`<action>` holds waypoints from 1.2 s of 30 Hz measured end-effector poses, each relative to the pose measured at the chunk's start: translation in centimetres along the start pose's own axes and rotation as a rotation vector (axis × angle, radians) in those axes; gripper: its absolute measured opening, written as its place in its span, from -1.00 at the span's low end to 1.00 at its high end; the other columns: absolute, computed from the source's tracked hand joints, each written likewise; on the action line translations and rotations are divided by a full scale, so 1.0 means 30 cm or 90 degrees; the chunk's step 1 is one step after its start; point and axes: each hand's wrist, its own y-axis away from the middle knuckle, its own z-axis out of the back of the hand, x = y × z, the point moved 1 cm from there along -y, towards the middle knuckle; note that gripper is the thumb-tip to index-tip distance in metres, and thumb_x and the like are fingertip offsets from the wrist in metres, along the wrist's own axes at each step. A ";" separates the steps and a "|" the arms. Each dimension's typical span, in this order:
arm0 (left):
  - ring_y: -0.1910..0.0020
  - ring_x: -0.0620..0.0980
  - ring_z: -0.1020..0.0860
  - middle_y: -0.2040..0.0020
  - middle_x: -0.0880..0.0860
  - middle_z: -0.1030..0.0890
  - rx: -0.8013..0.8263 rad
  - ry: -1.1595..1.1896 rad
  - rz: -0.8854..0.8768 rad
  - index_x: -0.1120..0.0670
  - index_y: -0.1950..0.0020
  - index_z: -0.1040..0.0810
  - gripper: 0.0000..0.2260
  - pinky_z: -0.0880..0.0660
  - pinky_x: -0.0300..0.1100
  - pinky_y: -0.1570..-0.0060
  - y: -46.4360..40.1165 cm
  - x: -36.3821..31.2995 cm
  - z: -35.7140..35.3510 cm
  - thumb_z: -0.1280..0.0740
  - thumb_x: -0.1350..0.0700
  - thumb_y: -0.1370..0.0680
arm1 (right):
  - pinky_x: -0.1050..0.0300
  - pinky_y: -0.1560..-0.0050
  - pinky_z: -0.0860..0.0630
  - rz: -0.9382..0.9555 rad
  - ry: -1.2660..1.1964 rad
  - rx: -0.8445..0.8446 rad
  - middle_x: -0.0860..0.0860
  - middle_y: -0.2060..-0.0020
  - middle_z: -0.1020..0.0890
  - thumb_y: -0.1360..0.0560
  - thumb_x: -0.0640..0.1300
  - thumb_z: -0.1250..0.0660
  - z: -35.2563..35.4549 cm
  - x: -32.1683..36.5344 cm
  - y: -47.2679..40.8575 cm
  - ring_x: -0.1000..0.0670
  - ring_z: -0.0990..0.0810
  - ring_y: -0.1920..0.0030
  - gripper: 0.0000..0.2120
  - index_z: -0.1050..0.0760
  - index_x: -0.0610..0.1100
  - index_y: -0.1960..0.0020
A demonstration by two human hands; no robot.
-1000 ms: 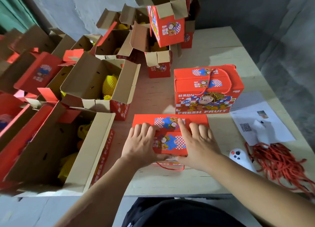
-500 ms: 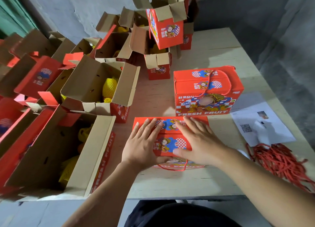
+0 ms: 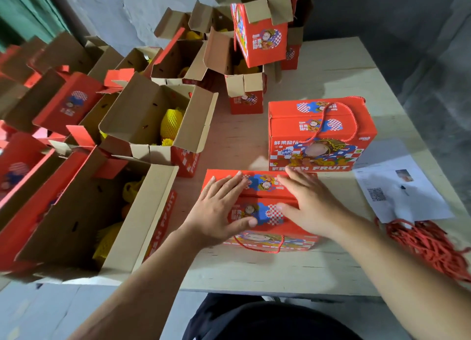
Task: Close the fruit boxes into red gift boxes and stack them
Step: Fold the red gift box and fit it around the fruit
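Red gift box [image 3: 260,204], lid flaps folded shut, is found at the near edge of the table [image 3: 339,66], with a second closed box [image 3: 318,135] set just behind it; nothing is seen stacked on either, and many open boxes [image 3: 150,125] of yellow-netted fruit [image 3: 171,124] are left to be closed at the left. Left hand [image 3: 219,212] and right hand [image 3: 311,207] are laid palm-down on the lid, fingers straight and spread, nothing gripped.

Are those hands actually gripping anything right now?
No. The left hand and right hand lie flat with straight fingers on the red gift box, on its closed top flaps.
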 end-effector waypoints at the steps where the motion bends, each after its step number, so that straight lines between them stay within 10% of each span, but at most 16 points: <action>1: -0.64 0.01 -0.10 -0.68 -0.09 -0.14 -0.072 0.064 0.012 -0.07 -0.68 -0.17 -0.22 -0.03 0.06 -0.61 0.012 0.004 0.023 -0.08 -0.48 -0.58 | -0.03 -0.62 -0.11 -0.003 -0.060 -0.072 -0.07 -0.64 -0.22 -0.62 0.09 -0.34 0.037 -0.003 0.006 -0.10 -0.19 -0.63 -0.38 -0.29 -0.07 -0.62; 6: -0.47 0.05 -0.35 -0.47 -0.03 -0.45 -0.331 0.012 0.093 -0.02 -0.42 -0.50 -0.63 -0.19 -0.02 -0.47 0.035 -0.005 0.062 -0.27 -0.12 -0.66 | 0.02 -0.47 -0.32 -0.025 -0.122 -0.208 -0.07 -0.43 -0.51 -0.58 -0.11 -0.41 0.082 -0.001 0.048 -0.10 -0.44 -0.45 -0.55 -0.50 -0.15 -0.45; 15: -0.53 0.06 -0.32 -0.55 -0.07 -0.43 -0.118 -0.036 0.127 -0.05 -0.55 -0.42 -0.51 -0.13 0.10 -0.56 0.004 -0.020 0.029 -0.23 -0.21 -0.67 | -0.16 -0.53 -0.23 -0.005 0.065 -0.079 -0.11 -0.57 -0.33 -0.62 0.07 -0.34 -0.006 0.023 0.053 -0.19 -0.30 -0.55 -0.42 -0.34 -0.08 -0.58; 24: -0.08 0.09 -0.60 -0.06 -0.06 -0.69 -0.132 -0.015 0.140 -0.04 -0.24 -0.64 -0.55 -0.49 0.01 -0.05 -0.134 0.042 0.193 -0.32 -0.34 -0.56 | -0.14 -0.21 -0.40 0.064 0.029 -0.401 -0.13 -0.24 -0.48 -0.53 -0.09 -0.41 0.035 0.059 0.093 -0.23 -0.48 -0.21 -0.67 -0.56 -0.13 -0.27; 31: -0.05 0.06 -0.55 0.01 -0.07 -0.64 -0.135 -0.029 0.113 -0.04 -0.13 -0.64 -0.50 -0.38 -0.06 0.03 -0.152 0.054 0.184 -0.16 -0.40 -0.58 | -0.11 -0.63 0.20 0.021 0.191 -0.020 -0.05 -0.68 0.13 -0.55 0.48 0.16 -0.160 0.091 0.126 -0.11 0.20 -0.67 -0.13 0.18 0.01 -0.70; 36: -0.02 0.09 -0.59 0.01 -0.06 -0.66 -0.104 -0.053 0.144 -0.05 -0.11 -0.66 -0.44 -0.42 -0.08 0.07 -0.111 0.028 0.185 -0.17 -0.47 -0.52 | -0.18 -0.53 -0.22 0.123 0.277 -0.085 -0.11 -0.56 -0.38 -0.43 0.43 -0.33 -0.131 0.019 0.086 -0.18 -0.33 -0.57 -0.11 -0.31 -0.01 -0.62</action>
